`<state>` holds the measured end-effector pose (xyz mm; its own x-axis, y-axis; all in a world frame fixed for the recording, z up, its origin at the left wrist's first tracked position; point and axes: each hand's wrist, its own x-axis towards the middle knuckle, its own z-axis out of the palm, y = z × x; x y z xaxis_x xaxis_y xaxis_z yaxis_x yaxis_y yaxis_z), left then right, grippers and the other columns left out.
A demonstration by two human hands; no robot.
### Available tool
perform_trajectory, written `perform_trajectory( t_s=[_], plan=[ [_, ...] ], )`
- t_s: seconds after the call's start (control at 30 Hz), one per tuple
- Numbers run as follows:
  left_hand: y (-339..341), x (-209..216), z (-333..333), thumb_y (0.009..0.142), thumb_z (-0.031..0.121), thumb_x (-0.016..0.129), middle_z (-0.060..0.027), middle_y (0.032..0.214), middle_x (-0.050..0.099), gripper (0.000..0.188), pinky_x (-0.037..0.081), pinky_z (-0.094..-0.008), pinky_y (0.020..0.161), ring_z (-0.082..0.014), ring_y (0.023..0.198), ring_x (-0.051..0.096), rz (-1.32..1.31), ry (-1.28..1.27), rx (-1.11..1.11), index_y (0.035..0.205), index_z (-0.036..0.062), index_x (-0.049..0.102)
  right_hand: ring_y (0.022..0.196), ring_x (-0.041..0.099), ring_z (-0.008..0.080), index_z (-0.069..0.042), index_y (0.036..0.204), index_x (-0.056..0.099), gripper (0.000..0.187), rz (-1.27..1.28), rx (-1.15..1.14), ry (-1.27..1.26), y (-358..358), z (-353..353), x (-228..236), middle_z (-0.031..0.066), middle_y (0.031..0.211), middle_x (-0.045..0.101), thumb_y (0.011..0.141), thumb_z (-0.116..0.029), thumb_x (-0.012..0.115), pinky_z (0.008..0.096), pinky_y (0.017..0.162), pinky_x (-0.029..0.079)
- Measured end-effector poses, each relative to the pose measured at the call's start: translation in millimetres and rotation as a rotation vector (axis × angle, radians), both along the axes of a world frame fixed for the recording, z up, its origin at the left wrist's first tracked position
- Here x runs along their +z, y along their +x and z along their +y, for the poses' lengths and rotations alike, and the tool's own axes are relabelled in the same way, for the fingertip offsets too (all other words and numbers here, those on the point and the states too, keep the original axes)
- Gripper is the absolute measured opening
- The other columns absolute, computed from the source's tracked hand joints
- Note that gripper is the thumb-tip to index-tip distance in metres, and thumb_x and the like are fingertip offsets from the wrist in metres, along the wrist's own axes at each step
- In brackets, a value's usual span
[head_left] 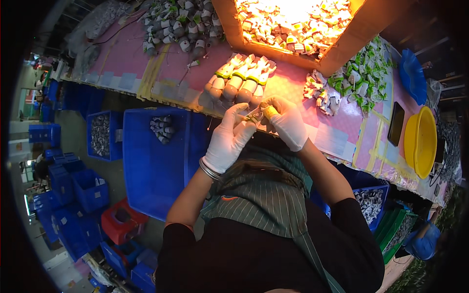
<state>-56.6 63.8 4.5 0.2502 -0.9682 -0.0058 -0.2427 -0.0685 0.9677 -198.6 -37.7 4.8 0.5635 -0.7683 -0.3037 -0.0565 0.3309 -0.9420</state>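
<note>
White-gloved fingers meet over the near edge of a pink-topped desk (291,89), where a worker in a striped apron (259,195) grips a small piece (253,117) between both hands. The left hand (232,136) pinches it narrowly from one side, silver bangles (210,169) at the wrist; the right hand (287,124) closes in on the other, fingertips drawn together beside something yellowish whose nature I cannot tell. The piece itself is largely covered by the gloves, its exact form unclear. Just beyond the knuckles, grey-and-white bottle-shaped pieces (239,80) with yellow-green bands lie packed side by side, rounded ends toward the near edge. Toward the far edge, a cardboard box (373,24) blazes under strong light, with a heap of green-and-white parts (361,73) to its right; a yellow basin (422,141) sits by the right end. The risk, to this bystander, is in the narrow hold: smooth glove fabric could let so small a piece slip, and with the hands right at the edge it might drop to the lap or floor. A careless knuckle could also nudge the rounded pieces, which look ready to roll, toward that same edge.
</note>
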Motion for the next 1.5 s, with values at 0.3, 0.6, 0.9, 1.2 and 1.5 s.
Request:
perform_trajectory(
  t_s=[0.3,0.6,0.9,1.2,1.5],
  plan=[
    [-4,-7,-4,0.089,0.026,0.068,-0.005,0.094,0.058,0.058,0.049,-0.0241,0.078,-0.0086,0.085,0.058,-0.013,0.0,0.06,0.134,0.0018,0.042,0.057,0.053,0.006,-0.001,0.098,0.059,0.016,0.102,0.034,-0.306,-1,0,-20,0.0039,0.077,0.062,0.097,-0.015,0.053,0.0204,0.05,0.043],
    [1,10,-12,0.086,0.023,0.069,-0.011,0.097,0.06,0.039,0.051,-0.0322,0.073,-0.0202,0.084,0.062,0.267,0.476,-0.094,0.116,0.0019,0.054,0.059,0.053,0.0081,-0.002,0.101,0.059,0.022,-0.035,0.072,-0.043,-10,2,-2,0.0046,0.079,0.062,0.097,-0.023,0.053,0.0208,0.052,0.044],
    [-12,-8,-13,0.077,0.01,0.071,-0.0151,0.1,0.06,0.037,0.051,-0.0382,0.075,-0.0323,0.088,0.062,-0.562,-0.086,0.074,0.111,0.0076,0.057,0.058,0.053,0.0064,-0.005,0.105,0.057,0.026,-0.107,0.172,0.348,-13,-6,-16,0.0015,0.078,0.059,0.093,-0.028,0.059,0.0169,0.047,0.041],
    [-9,-14,-11,0.076,0.008,0.07,-0.0119,0.103,0.059,0.043,0.052,-0.0383,0.075,-0.0306,0.089,0.063,-0.717,-0.121,0.071,0.116,0.0122,0.058,0.062,0.052,0.0062,-0.006,0.107,0.057,0.024,-0.302,0.208,0.598,-14,-5,-24,0.0022,0.084,0.061,0.091,-0.023,0.061,0.0173,0.047,0.038],
    [-11,-4,-16,0.083,0.02,0.069,-0.0128,0.092,0.061,0.035,0.051,-0.0364,0.069,-0.0261,0.082,0.063,-0.334,0.096,0.034,0.114,0.0084,0.056,0.068,0.059,0.0169,-0.003,0.096,0.06,0.019,0.084,-0.115,-1.013,-1,2,-31,0.0071,0.083,0.062,0.078,0.0,0.067,0.0272,0.059,0.048]
  ],
)
